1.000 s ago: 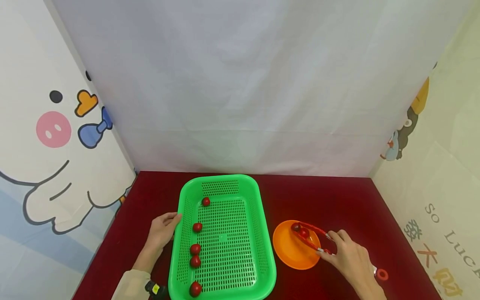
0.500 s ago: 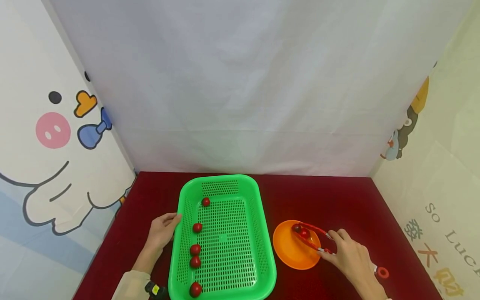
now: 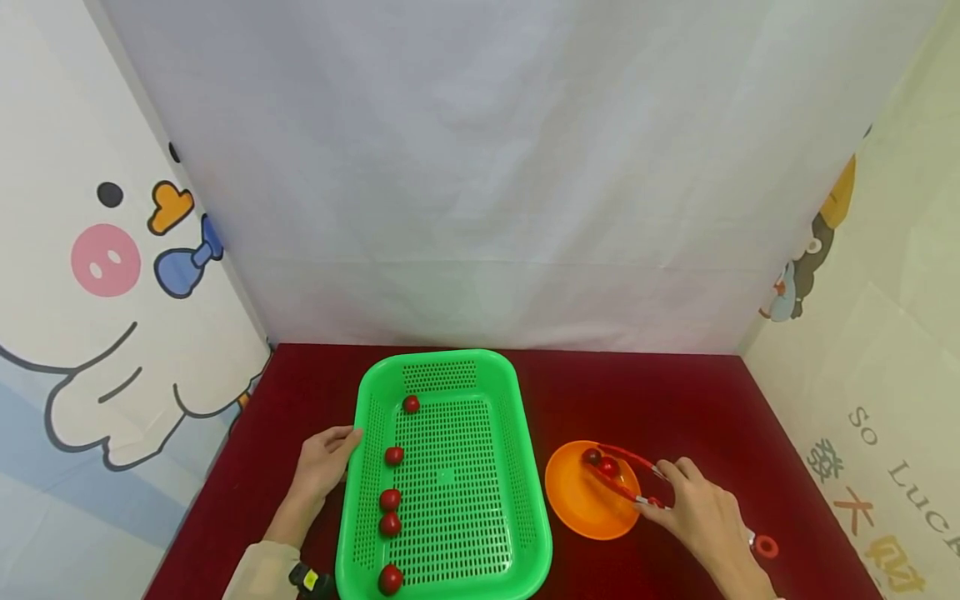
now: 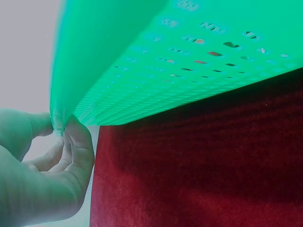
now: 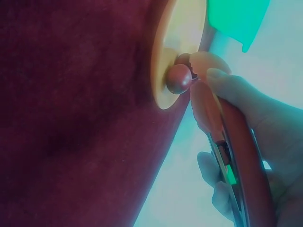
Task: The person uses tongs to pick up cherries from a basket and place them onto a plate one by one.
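My left hand [image 3: 322,462] pinches the left rim of a green perforated plastic basket [image 3: 534,483] between thumb and fingers; the left wrist view shows this grip under the rim [image 4: 78,61]. My right hand [image 3: 705,508] grips a pair of red tongs [image 5: 244,151], thumb along one arm and fingers on the other. The tongs' tips reach over an orange plate [image 3: 581,504], spread around two small round fruits. One is bright red [image 3: 609,467], the other darker [image 3: 592,457]. In the right wrist view, the tips partly hide the darker fruit.
Several small red fruits, such as the nearest one [image 3: 391,579], lie along the basket's left side. A dark red cloth [image 3: 660,400] covers the table. A pale curtain [image 3: 487,208] hangs behind, with printed panels on both sides. The tongs' red ring end [image 3: 766,547] sticks out behind my right hand.
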### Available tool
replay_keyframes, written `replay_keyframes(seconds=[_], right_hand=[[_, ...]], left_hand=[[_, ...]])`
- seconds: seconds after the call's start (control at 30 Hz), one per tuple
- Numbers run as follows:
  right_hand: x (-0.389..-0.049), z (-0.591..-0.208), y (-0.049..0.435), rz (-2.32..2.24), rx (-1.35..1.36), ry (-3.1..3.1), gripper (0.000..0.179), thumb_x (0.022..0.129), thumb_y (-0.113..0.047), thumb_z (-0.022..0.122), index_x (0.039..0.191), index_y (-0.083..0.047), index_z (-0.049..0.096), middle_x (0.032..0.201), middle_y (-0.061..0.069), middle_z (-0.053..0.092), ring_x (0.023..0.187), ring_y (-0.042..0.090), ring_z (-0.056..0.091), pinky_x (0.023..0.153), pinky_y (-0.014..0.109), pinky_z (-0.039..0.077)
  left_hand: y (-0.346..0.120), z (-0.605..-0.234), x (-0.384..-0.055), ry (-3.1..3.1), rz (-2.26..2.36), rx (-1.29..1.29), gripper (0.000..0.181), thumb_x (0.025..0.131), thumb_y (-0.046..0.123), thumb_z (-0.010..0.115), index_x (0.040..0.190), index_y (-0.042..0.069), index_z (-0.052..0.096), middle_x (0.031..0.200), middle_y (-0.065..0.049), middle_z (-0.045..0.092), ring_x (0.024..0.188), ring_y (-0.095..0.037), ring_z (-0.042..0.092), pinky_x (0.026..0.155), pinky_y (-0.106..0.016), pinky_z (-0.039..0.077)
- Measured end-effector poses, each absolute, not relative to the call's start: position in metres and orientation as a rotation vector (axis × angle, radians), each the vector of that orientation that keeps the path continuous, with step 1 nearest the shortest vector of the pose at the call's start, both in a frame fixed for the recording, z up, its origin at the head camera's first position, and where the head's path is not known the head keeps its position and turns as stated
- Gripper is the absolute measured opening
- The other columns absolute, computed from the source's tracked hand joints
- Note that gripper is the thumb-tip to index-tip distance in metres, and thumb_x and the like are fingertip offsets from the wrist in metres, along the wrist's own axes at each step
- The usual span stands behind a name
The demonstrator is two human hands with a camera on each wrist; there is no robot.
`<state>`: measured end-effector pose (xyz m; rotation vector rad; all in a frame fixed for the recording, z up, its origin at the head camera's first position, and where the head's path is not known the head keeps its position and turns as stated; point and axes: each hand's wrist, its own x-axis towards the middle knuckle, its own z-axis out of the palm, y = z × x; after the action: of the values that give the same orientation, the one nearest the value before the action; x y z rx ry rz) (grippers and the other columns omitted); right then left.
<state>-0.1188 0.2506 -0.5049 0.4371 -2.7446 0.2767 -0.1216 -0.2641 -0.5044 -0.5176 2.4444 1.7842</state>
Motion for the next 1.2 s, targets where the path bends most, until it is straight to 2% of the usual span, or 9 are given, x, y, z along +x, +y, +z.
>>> replay_keyframes(seconds=[0.23, 0.53, 0.9, 1.2], right_hand=[[-0.120, -0.502, 0.250, 0.275, 0.493, -2.642, 0.063, 0.060, -0.042, 0.100, 0.105, -0.006, 0.075, 0.084, -0.001, 0.055, 0.048, 0.001, 0.023, 0.040, 0.020, 0.028], [-0.123, -0.490, 0.241, 0.333, 0.481, -2.656, 0.064, 0.062, -0.043, 0.099, 0.108, -0.006, 0.075, 0.087, 0.002, 0.058, 0.049, 0.001, 0.025, 0.042, 0.020, 0.030], [-0.131, -0.478, 0.229, 0.363, 0.571, -2.534, 0.064, 0.057, -0.038, 0.102, 0.106, -0.007, 0.075, 0.086, 0.002, 0.059, 0.049, -0.002, 0.022, 0.041, 0.018, 0.028], [-0.134, -0.470, 0.215, 0.396, 0.615, -2.486, 0.065, 0.055, -0.038, 0.103, 0.103, -0.006, 0.074, 0.084, 0.002, 0.059, 0.051, -0.001, 0.026, 0.041, 0.017, 0.027]], left_hand=[[-0.263, -0.504, -0.121, 2.451, 1.779, -0.517, 0.052, 0.109, 0.029, 0.055, 0.145, -0.008, 0.050, 0.136, -0.032, 0.058, 0.089, -0.014, 0.066, 0.069, -0.029, 0.055], [-0.263, -0.502, -0.121, 2.445, 1.796, -0.496, 0.053, 0.109, 0.028, 0.055, 0.145, -0.010, 0.049, 0.135, -0.033, 0.058, 0.088, -0.016, 0.068, 0.069, -0.031, 0.058], [-0.264, -0.503, -0.124, 2.452, 1.803, -0.512, 0.051, 0.108, 0.024, 0.055, 0.143, -0.012, 0.050, 0.130, -0.032, 0.062, 0.078, -0.012, 0.067, 0.064, -0.030, 0.057], [-0.263, -0.499, -0.126, 2.447, 1.774, -0.512, 0.051, 0.108, 0.025, 0.055, 0.144, -0.012, 0.050, 0.131, -0.032, 0.061, 0.079, -0.010, 0.066, 0.066, -0.029, 0.057]])
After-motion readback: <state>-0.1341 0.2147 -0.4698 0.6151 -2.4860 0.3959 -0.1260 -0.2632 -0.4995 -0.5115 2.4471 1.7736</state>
